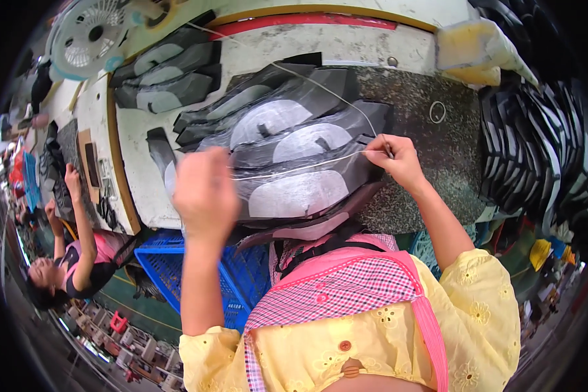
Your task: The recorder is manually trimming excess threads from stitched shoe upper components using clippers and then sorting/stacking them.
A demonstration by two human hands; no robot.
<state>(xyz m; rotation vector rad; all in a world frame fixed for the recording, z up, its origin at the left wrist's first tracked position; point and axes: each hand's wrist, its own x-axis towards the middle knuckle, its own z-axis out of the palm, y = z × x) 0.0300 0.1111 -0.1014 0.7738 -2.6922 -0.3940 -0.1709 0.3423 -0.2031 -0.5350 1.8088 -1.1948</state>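
My left hand [204,191] is raised above the table's near edge, blurred, fingers closed on one end of a thin white cord [294,168]. My right hand [396,159] pinches the cord's other end over the speckled dark mat [438,150]. The cord is stretched taut between them across a stack of black cut pieces with grey-white oval patches [294,163]. A further length of cord runs from my right hand up toward the table's far left.
A second stack of black-and-grey pieces [166,75] lies at the far left of the white table [137,150]. A small fan [88,36] stands beyond it. Bundled black strips [536,144] hang at right. A blue crate [176,268] sits below; another person [78,255] works at left.
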